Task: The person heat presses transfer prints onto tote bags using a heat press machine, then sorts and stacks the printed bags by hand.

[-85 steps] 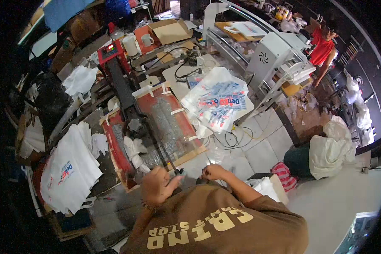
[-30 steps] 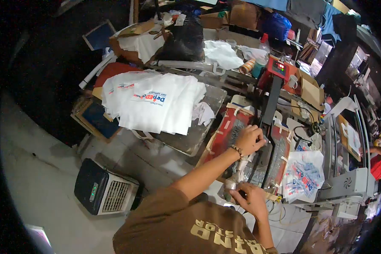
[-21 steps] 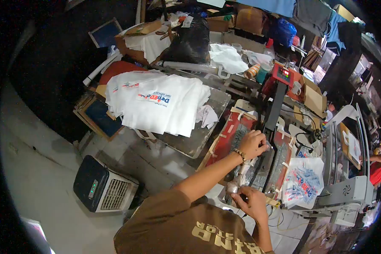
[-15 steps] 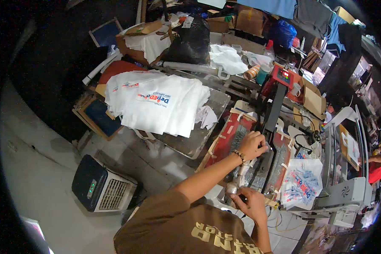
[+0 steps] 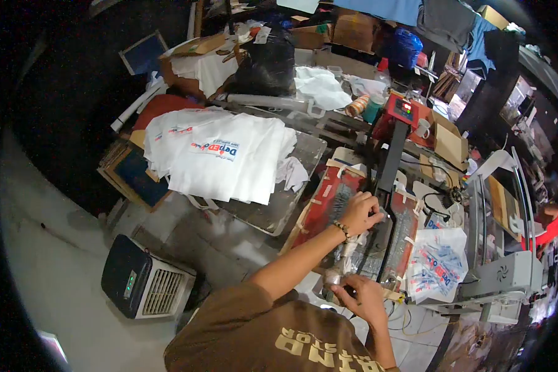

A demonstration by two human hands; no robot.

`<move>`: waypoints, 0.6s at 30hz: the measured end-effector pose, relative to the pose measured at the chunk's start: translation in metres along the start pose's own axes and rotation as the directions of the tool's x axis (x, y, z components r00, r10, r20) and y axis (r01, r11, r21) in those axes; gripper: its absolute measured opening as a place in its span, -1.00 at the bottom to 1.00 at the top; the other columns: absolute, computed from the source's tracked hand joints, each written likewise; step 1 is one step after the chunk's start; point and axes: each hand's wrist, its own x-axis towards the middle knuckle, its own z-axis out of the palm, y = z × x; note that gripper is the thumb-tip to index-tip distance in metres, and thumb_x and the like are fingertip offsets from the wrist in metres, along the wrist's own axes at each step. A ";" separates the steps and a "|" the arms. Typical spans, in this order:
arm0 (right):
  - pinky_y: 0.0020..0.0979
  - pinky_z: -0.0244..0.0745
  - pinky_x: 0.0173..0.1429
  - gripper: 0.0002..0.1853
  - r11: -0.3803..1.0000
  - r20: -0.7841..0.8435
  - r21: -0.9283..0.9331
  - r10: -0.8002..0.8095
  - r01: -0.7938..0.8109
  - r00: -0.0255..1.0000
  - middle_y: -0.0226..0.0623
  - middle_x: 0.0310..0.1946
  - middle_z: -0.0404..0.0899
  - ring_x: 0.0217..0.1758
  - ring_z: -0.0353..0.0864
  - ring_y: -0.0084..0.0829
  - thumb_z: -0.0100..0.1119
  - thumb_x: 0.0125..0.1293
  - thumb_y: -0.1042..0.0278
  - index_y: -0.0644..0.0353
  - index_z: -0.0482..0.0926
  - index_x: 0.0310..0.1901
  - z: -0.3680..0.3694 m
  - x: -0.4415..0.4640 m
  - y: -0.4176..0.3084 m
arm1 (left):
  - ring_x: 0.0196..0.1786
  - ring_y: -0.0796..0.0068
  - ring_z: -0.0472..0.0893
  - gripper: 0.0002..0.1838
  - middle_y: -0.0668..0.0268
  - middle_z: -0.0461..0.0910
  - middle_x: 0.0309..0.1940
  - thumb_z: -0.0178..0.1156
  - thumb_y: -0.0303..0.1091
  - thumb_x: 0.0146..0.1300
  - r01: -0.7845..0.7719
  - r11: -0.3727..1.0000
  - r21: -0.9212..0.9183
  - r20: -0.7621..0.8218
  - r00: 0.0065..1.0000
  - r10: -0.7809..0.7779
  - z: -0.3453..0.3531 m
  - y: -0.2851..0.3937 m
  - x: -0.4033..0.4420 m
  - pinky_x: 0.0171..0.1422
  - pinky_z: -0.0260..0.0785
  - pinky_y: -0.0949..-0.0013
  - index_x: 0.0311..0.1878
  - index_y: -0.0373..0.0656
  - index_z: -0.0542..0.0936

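My left hand [image 5: 361,214], with a beaded bracelet at the wrist, is closed with fingertips pinched over the machine's black arm [image 5: 390,161]; what they hold is too small to make out. Lower down, my right hand [image 5: 364,299] has its thumb and fingers curled on a shiny round roll [image 5: 332,277]. Between the hands lies a crinkled, clear-looking strip [image 5: 348,249]. Beneath them is a red board [image 5: 319,214] partly covered in clear plastic, with taped edges. A red control box [image 5: 404,111] with a lit display tops the black arm.
Printed white fabric sheets [image 5: 217,152] are stacked on a table [image 5: 273,214] to the left. White sheets with blue print [image 5: 437,263] lie at right, beside a grey machine [image 5: 502,273]. An air cooler [image 5: 146,279] stands on the floor. At far right, a person in red [image 5: 549,229] is partly visible.
The whole view has shifted slightly, so most things sit a little further left. Both hands keep nearly the same pose. The person in red has moved an arm.
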 end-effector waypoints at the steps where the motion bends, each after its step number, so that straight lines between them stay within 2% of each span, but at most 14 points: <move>1: -0.27 0.47 -0.35 -0.57 1.000 0.017 -0.013 -0.007 0.007 1.000 -0.23 -0.48 0.64 -0.44 0.64 -0.19 0.28 0.29 -0.07 0.20 0.68 -0.41 0.000 0.000 0.000 | -0.25 0.14 0.51 -0.74 0.25 0.50 -0.43 0.43 -0.28 0.03 -0.006 1.000 0.003 -0.011 1.000 0.006 -0.001 0.001 0.001 -0.14 0.35 0.11 -0.49 -0.11 0.50; 5: -0.25 0.45 -0.39 -0.57 0.999 0.064 -0.026 0.042 -0.040 0.997 -0.24 -0.51 0.61 -0.46 0.63 -0.19 0.27 0.28 -0.10 0.16 0.67 -0.43 -0.005 -0.001 -0.004 | -0.27 0.14 0.51 -0.74 0.24 0.50 -0.44 0.43 -0.29 0.04 0.035 0.999 -0.025 0.037 0.999 -0.034 -0.006 0.006 0.002 -0.14 0.35 0.12 -0.48 -0.12 0.50; 8: -0.23 0.45 -0.40 -0.56 0.997 -0.025 -0.070 -0.016 0.014 1.000 -0.24 -0.54 0.59 -0.47 0.63 -0.18 0.26 0.28 -0.13 0.14 0.66 -0.43 0.000 -0.003 -0.001 | -0.26 0.14 0.51 -0.74 0.24 0.49 -0.43 0.44 -0.30 0.03 0.078 0.995 -0.061 0.060 0.995 -0.074 -0.004 0.007 0.000 -0.13 0.36 0.12 -0.48 -0.12 0.50; 10: -0.22 0.45 -0.41 -0.55 0.998 -0.024 -0.059 -0.005 0.003 1.000 -0.23 -0.55 0.59 -0.47 0.63 -0.18 0.26 0.28 -0.15 0.14 0.66 -0.43 -0.003 -0.003 -0.002 | -0.16 0.13 0.52 -0.74 0.21 0.49 -0.32 0.46 -0.30 0.01 0.114 0.993 -0.026 0.029 0.993 -0.113 -0.004 0.006 -0.001 -0.05 0.39 0.13 -0.45 -0.13 0.52; 11: -0.22 0.44 -0.42 -0.56 0.997 -0.047 -0.070 -0.024 0.021 0.999 -0.23 -0.55 0.59 -0.47 0.63 -0.17 0.26 0.28 -0.14 0.13 0.65 -0.44 0.000 -0.003 0.001 | -0.05 0.10 0.52 -0.69 0.16 0.46 -0.20 0.48 -0.27 0.00 0.098 0.995 -0.015 0.008 0.995 -0.098 -0.005 0.006 -0.002 0.09 0.41 0.14 -0.25 -0.12 0.57; 12: -0.22 0.44 -0.42 -0.56 0.996 -0.069 -0.082 -0.045 0.039 0.997 -0.23 -0.55 0.59 -0.48 0.63 -0.17 0.26 0.28 -0.14 0.12 0.65 -0.44 0.001 -0.004 0.002 | -0.05 0.10 0.52 -0.69 0.16 0.46 -0.20 0.48 -0.27 0.00 0.092 0.996 -0.023 0.015 0.996 -0.091 -0.005 0.007 -0.002 0.09 0.41 0.14 -0.25 -0.12 0.57; 14: -0.22 0.44 -0.42 -0.57 0.999 -0.060 -0.044 -0.023 0.020 0.998 -0.23 -0.55 0.59 -0.47 0.63 -0.16 0.26 0.29 -0.13 0.12 0.64 -0.44 -0.005 -0.002 -0.006 | 0.10 0.07 0.49 -0.46 0.09 0.40 -0.04 0.51 -0.19 0.02 0.169 0.982 0.081 -0.048 0.985 -0.166 -0.004 0.009 -0.002 0.29 0.35 0.15 0.05 -0.10 0.53; 15: -0.23 0.43 -0.42 -0.58 1.000 -0.042 -0.001 -0.010 0.010 0.999 -0.23 -0.55 0.59 -0.47 0.63 -0.16 0.26 0.30 -0.12 0.11 0.64 -0.45 -0.007 -0.003 -0.008 | 0.12 0.12 0.51 -0.21 0.00 0.37 0.08 0.53 -0.10 0.03 0.190 0.959 0.212 0.004 0.981 -0.196 0.002 -0.004 -0.006 0.26 0.40 0.17 0.25 -0.17 0.35; 16: -0.23 0.43 -0.42 -0.58 1.000 -0.049 -0.003 -0.004 0.004 0.999 -0.23 -0.55 0.59 -0.47 0.63 -0.16 0.26 0.30 -0.12 0.11 0.64 -0.45 -0.006 -0.004 -0.005 | 0.12 0.12 0.51 -0.21 0.00 0.37 0.08 0.53 -0.10 0.03 0.184 0.961 0.208 0.010 0.982 -0.190 0.010 -0.017 -0.009 0.26 0.40 0.17 0.25 -0.17 0.35; 18: -0.24 0.42 -0.41 -0.59 0.999 -0.061 0.008 -0.043 0.043 0.997 -0.24 -0.55 0.59 -0.47 0.62 -0.15 0.24 0.31 -0.09 0.11 0.63 -0.46 0.000 -0.005 0.002 | 0.01 0.08 0.58 -0.18 0.00 0.52 -0.05 0.54 -0.01 -0.02 0.448 0.893 -0.029 0.060 0.893 -0.446 0.020 -0.031 -0.013 0.14 0.44 0.13 0.17 -0.26 0.36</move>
